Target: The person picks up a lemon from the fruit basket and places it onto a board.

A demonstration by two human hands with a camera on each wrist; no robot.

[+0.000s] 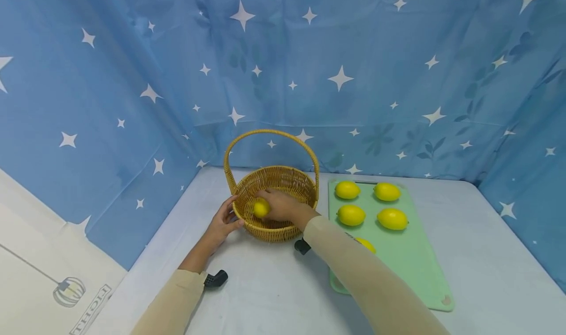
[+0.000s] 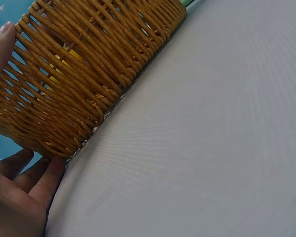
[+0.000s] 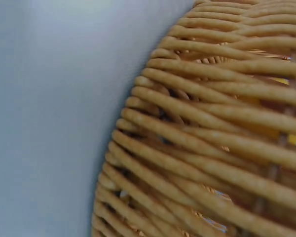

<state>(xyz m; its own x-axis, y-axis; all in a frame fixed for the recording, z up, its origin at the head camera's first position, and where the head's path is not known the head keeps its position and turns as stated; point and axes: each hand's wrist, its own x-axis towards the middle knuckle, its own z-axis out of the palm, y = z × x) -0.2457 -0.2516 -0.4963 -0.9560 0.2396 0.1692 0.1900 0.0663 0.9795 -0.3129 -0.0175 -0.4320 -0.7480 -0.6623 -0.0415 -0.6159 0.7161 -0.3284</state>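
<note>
A woven wicker basket (image 1: 274, 234) with a tall arched handle stands on the white table. My left hand (image 1: 219, 225) holds its left side; in the left wrist view the thumb lies by the rim and the fingers (image 2: 48, 180) press low on the wall. Inside the basket, my right hand (image 1: 279, 205) grips a yellow lemon (image 1: 261, 208) close over the woven bottom. The wicker wall (image 3: 197, 128) fills much of the right wrist view and hides that hand, with bits of yellow showing through the gaps.
Right of the basket lies a pale green cutting board (image 1: 407, 266) bearing several lemons (image 1: 393, 219), one partly covered by my right sleeve (image 1: 353, 261). A blue star-patterned curtain (image 1: 283, 79) hangs behind the table (image 1: 265, 286) and along its sides.
</note>
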